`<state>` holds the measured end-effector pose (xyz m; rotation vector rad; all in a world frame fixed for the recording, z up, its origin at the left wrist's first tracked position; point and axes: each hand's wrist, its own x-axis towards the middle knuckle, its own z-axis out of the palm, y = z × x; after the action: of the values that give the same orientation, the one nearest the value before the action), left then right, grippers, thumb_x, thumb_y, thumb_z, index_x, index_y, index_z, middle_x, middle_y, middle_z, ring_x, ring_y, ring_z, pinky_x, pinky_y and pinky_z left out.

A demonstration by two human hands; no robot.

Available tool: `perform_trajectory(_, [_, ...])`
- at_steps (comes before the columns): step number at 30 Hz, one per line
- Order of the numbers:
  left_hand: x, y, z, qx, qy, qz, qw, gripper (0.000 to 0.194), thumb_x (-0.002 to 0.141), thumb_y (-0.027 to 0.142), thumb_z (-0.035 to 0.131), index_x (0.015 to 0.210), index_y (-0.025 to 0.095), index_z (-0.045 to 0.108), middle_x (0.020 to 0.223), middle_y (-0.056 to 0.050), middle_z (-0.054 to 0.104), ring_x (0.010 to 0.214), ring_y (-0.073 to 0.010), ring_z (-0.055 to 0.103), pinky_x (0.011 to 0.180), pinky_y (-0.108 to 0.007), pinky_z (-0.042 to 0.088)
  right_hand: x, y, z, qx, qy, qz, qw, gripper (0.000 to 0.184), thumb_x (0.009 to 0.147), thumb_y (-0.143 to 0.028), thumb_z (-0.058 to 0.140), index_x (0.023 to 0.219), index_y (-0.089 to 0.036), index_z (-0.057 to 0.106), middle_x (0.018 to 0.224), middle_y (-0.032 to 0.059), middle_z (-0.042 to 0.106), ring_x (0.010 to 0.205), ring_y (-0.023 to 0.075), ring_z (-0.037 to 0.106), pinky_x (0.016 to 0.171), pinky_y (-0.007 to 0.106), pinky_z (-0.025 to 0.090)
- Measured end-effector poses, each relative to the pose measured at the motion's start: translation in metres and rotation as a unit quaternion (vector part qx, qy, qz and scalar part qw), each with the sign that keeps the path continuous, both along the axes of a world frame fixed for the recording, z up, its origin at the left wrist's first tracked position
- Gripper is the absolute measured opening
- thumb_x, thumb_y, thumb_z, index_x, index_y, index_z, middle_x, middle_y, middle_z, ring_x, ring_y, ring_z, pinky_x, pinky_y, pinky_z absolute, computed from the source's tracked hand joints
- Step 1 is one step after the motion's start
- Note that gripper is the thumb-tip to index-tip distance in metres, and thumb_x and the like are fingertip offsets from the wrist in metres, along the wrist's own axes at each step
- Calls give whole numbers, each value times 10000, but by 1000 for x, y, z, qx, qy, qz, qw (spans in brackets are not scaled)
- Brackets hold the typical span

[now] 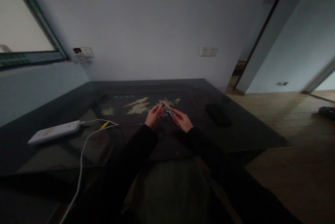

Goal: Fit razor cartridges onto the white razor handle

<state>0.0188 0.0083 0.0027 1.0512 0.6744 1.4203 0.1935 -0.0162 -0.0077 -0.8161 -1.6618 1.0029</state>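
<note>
Above the dark glossy table, my right hand is closed around a slim silver-and-dark tool, with a pale narrow strip along its upper side. The tool slants up toward the left; it is too small and dim to name. My left hand is beside the strip's upper end, thumb and fingers pinched together. What sits between those fingertips, if anything, I cannot make out. Just under the hands, between them, a small shiny metal piece shows, partly hidden by the fingers.
The dark table bears a bird-and-flower picture. At left lies a white power bank with a white cable hanging over the front edge. A black flat object lies at right. The wall stands behind.
</note>
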Motion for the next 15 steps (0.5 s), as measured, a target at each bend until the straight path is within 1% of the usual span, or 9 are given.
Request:
perform_trajectory(8, [-1, -1, 1, 9, 7, 15, 1000, 406, 615, 466, 765, 834, 144, 649, 695, 21, 545, 607, -68, 502, 542, -179, 394, 1, -3, 4, 7, -21, -9, 1000, 530, 864, -376, 502, 1339, -141, 497, 632, -24, 475, 460, 75, 345, 449, 215, 313])
perform_trajectory(15, [-3, 3, -1, 12, 38, 33, 999, 364, 617, 430, 760, 814, 140, 664, 684, 13, 559, 606, -78, 503, 563, -188, 402, 1, -6, 7, 3, -38, -25, 999, 525, 860, -374, 495, 1330, -143, 517, 573, -34, 433, 456, 92, 348, 456, 225, 308])
